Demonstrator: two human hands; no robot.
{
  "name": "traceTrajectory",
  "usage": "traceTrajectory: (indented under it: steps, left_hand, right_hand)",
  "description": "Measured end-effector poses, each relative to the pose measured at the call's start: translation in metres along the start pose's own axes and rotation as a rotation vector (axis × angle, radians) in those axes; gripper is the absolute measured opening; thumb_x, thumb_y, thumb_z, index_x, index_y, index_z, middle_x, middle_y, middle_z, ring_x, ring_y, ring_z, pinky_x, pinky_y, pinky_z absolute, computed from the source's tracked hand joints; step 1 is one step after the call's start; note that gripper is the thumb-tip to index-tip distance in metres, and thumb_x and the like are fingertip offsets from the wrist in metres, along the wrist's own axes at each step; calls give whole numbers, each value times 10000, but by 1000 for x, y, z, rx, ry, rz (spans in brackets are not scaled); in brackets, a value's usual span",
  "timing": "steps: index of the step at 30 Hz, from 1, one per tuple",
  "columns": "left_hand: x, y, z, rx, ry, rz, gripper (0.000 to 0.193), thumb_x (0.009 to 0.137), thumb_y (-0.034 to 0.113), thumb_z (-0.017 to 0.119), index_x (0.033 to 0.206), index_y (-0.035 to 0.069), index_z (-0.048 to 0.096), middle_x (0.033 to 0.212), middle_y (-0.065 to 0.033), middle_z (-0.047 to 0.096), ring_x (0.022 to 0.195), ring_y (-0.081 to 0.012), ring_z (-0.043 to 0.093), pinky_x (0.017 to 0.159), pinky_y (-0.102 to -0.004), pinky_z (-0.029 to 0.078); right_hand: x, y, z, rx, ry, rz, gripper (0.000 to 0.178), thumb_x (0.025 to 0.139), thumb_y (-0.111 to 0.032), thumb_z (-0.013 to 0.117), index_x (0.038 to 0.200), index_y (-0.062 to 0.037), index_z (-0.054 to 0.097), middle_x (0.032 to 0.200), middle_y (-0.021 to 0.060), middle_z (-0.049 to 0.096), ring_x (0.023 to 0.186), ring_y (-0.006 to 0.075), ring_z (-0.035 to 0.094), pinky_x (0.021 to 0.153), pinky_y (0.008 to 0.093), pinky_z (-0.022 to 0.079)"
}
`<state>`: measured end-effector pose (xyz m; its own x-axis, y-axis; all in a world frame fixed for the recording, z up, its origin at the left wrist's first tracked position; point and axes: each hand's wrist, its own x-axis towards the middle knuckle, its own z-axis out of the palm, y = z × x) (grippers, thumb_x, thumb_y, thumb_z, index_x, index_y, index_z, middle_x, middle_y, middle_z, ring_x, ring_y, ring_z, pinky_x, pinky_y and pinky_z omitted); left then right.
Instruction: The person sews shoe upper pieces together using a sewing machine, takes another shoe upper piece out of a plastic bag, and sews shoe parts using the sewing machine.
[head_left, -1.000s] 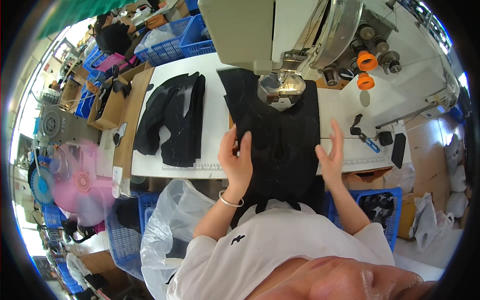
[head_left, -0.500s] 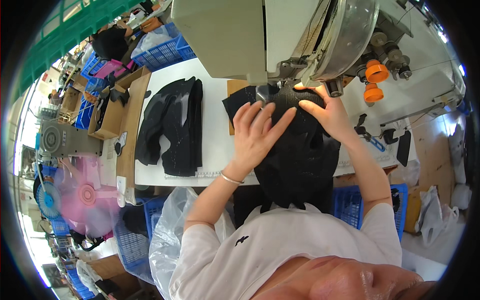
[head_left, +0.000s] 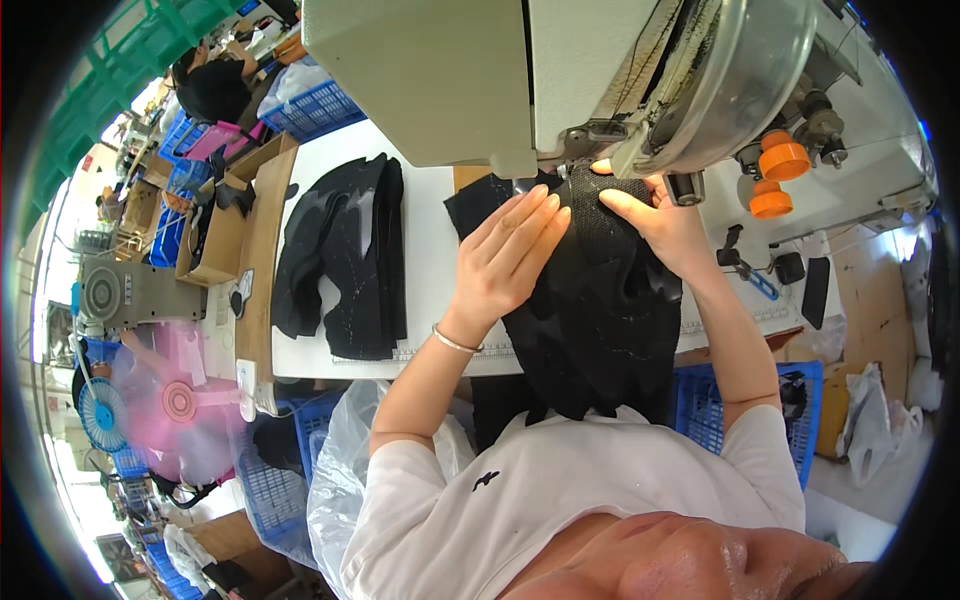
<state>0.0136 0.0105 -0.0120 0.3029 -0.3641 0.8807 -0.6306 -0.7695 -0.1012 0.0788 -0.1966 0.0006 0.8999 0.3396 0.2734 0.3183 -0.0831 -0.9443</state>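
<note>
A black fabric piece [head_left: 600,310] with a mesh-textured part lies beneath the head of the sewing machine [head_left: 430,80] and hangs over the table's near edge toward me. On its left side rests my left hand [head_left: 512,250], fingers stretched out and close together, fingertips near the presser foot. My right hand [head_left: 665,225] grips the fabric at its right edge, thumb on top and the other fingers partly hidden by the machine. The needle area is mostly covered by the machine head and my fingers. A stack of cut black fabric pieces [head_left: 345,260] lies to the left on the white table [head_left: 435,290].
Orange thread-tension knobs [head_left: 783,155] jut out at the right. Small snips with a blue handle [head_left: 763,285] lie on the table's right side. Blue baskets [head_left: 700,405] stand below both sides. A pink fan [head_left: 180,400] and a cardboard box [head_left: 225,245] are at left; another person [head_left: 215,90] sits farther off.
My left hand's fingers have drawn closer together and shifted slightly left. The right hand keeps its grip on the fabric. The view itself has shifted a little.
</note>
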Motion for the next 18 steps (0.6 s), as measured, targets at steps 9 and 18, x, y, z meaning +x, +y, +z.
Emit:
traceTrajectory:
  steps: [9, 18]
  left_hand:
    - [-5, -5, 9, -68, 61, -66, 247, 702, -42, 699, 947, -13, 719, 1000, -124, 697, 1000, -291, 687, 862, -385, 579]
    - [-5, -5, 11, -83, 77, -79, 225, 707, -38, 698, 928, -8, 720, 998, -118, 695, 994, -288, 688, 860, -384, 580]
  right_hand:
    - [-2, 3, 2, -52, 56, 12, 228, 838, -162, 754, 937, 7, 637, 785, -23, 620, 734, 50, 528, 678, 237, 453]
    - [-2, 4, 5, 31, 76, -7, 221, 825, -161, 770, 911, 10, 658, 780, -3, 648, 714, 63, 553, 674, 248, 468]
